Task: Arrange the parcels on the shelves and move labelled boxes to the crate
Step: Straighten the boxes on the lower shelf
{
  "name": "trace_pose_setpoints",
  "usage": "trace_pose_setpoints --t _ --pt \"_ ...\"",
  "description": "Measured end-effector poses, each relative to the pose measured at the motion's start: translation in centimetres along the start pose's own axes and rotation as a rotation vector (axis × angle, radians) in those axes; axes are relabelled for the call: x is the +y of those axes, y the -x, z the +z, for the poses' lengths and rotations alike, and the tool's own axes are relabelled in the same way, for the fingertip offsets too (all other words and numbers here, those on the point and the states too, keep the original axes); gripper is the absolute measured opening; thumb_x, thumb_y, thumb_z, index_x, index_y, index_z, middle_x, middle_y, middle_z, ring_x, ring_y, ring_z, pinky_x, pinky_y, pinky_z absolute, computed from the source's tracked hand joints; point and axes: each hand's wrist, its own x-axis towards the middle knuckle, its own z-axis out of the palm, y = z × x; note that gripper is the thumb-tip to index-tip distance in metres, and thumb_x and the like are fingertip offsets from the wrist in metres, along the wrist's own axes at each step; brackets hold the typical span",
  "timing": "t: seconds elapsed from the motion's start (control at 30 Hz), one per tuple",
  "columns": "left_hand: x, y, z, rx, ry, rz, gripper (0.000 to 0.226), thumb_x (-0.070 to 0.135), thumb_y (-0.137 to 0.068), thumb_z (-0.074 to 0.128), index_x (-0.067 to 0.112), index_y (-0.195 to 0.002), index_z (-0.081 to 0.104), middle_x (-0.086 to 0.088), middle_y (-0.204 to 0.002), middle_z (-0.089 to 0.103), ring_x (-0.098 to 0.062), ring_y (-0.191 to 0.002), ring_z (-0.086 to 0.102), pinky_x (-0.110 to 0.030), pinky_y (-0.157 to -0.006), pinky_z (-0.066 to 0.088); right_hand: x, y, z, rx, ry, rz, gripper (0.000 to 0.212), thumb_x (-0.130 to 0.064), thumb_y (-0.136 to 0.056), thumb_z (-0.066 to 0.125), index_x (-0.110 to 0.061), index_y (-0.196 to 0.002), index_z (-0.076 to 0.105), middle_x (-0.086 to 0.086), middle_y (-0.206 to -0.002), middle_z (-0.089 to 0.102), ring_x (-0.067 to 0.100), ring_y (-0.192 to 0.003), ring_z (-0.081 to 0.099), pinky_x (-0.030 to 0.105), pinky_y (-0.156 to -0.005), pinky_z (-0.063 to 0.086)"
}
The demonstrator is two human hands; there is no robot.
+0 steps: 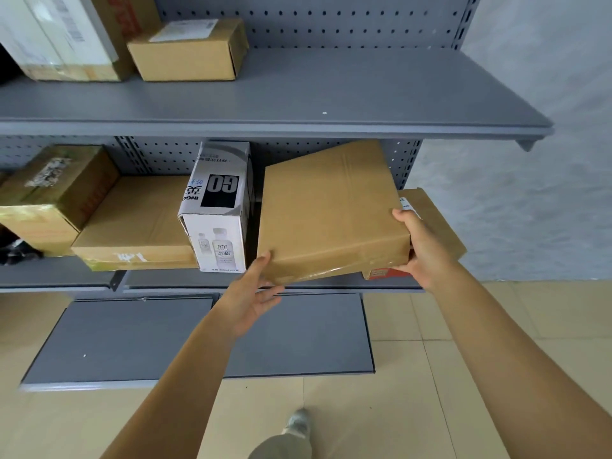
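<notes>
Got the flat box (331,210) tilted on the middle shelf (271,281), my left hand (255,293) cupping the front corner, right hand (420,246) gripping the side. Keep it level, clear the bottle carton (217,207); prob rests on the labelled box (433,223) underneath, can't tell tbh.

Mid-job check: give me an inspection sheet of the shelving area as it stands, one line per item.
Surface: grey metal shelves with pegboard back; top shelf mostly bare at right, middle shelf crowded.
Job's things: flat brown parcel tilted, held at the middle shelf, over a labelled box beneath it; white bottle carton upright beside it; flat taped box and a brown box further left; small labelled box and large white-faced box on top shelf.
Clutter: nothing seen.
Hands: left hand under the parcel's near corner; right hand gripping its right edge.
Cables: nothing seen.
Surroundings: tiled floor, grey wall, low base shelf; no crate in view.
</notes>
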Motion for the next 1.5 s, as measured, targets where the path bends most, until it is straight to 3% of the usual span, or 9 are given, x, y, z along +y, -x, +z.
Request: trace_pose_setpoints --t 0.2,0.3,0.43,0.57,0.7,0.87,1.07,1.23,1.5 --pt "3.5 2.3 3.0 0.141 -0.687 0.336 0.052 0.029 -0.092 0.063 0.027 -0.142 0.048 0.006 -0.129 0.052 -0.011 -0.097 0.056 -0.018 -0.073 0.044 -1.2 2.5 -0.2 0.038 0.186 -0.136 0.046 -0.06 -0.064 0.072 -0.044 -0.106 0.065 -0.007 -0.107 0.07 0.021 -0.103 0.067 0.051 -0.093 0.055" --pt "5.5 4.2 5.6 -0.026 -0.689 0.323 0.047 0.043 -0.09 0.063 0.038 -0.136 0.053 0.014 -0.133 0.053 -0.008 -0.103 0.06 -0.03 -0.095 0.05 -1.3 4.4 1.5 0.021 0.319 -0.219 0.052 -0.059 -0.07 0.071 -0.045 -0.118 0.059 -0.01 -0.111 0.066 0.015 -0.103 0.063 0.039 -0.087 0.054" --pt "7.4 6.0 8.0 -0.169 -0.675 0.213 0.063 0.051 -0.09 0.061 0.034 -0.146 0.04 0.004 -0.138 0.048 -0.021 -0.122 0.052 -0.04 -0.09 0.057 -1.0 7.1 4.3 0.061 0.619 -0.43 0.081 -0.053 -0.073 0.072 -0.036 -0.145 0.039 -0.004 -0.124 0.052 0.014 -0.107 0.053 0.029 -0.086 0.046" --pt "8.7 6.7 8.3 -0.129 -0.587 0.144 0.083 0.066 -0.076 0.069 0.018 -0.139 0.046 -0.002 -0.132 0.051 -0.031 -0.117 0.057 -0.042 -0.081 0.061 0.3 8.9 6.1 0.014 0.837 -0.529 0.096 -0.056 -0.071 0.074 -0.03 -0.151 0.029 0.005 -0.135 0.043 0.025 -0.125 0.048 0.037 -0.099 0.046" --pt "8.5 6.4 6.5 0.017 -0.6 0.194 0.107 0.073 -0.048 0.082 0.02 -0.133 0.048 -0.002 -0.122 0.067 -0.024 -0.106 0.067 -0.046 -0.089 0.057 1.8 10.4 7.3 -0.211 0.764 -0.609 0.089 -0.042 -0.081 0.073 -0.032 -0.154 0.023 -0.001 -0.142 0.04 0.015 -0.127 0.046 0.02 -0.091 0.036" --pt "6.7 6.5 4.1 0.177 -0.663 0.228 0.125 0.064 -0.05 0.087 0.039 -0.147 0.012 -0.002 -0.13 0.05 -0.03 -0.117 0.056 -0.049 -0.101 0.048 2.9 11.2 7.7 -0.447 0.64 -0.521 0.06 -0.029 -0.096 0.056 -0.037 -0.15 0.032 -0.016 -0.15 0.04 0.002 -0.135 0.037 0.017 -0.103 0.03" --pt "4.3 6.2 1.0 0.278 -0.517 0.23 0.118 0.051 -0.048 0.079 0.041 -0.149 0.019 -0.003 -0.136 0.049 -0.031 -0.115 0.056 -0.051 -0.095 0.052 5.1 10.5 7.3 -0.645 0.45 -0.313 0.049 -0.021 -0.099 0.055 -0.026 -0.147 0.045 -0.016 -0.149 0.044 -0.002 -0.136 0.04 0.016 -0.11 0.03" --pt "3.4 7.0 -3.2 0.103 -0.271 0.204 0.096 0.042 -0.064 0.081 0.042 -0.146 0.032 -0.003 -0.133 0.056 -0.029 -0.112 0.059 -0.036 -0.062 0.055 6.8 7.2 5.6 -0.236 0.449 -0.274 0.052 -0.028 -0.094 0.061 -0.025 -0.144 0.047 -0.009 -0.142 0.05 0.008 -0.132 0.044 0.024 -0.099 0.033" --pt "1.6 6.9 -7.8 -0.17 -0.081 0.247 0.076 0.041 -0.071 0.076 0.038 -0.142 0.048 -0.008 -0.144 0.054 -0.032 -0.131 0.051 -0.051 -0.092 0.053 7.5 5.0 2.6 -0.212 0.275 -0.012 0.052 -0.05 -0.089 0.059 -0.033 -0.137 0.048 -0.005 -0.134 0.059 0.02 -0.12 0.056 0.046 -0.104 0.046"
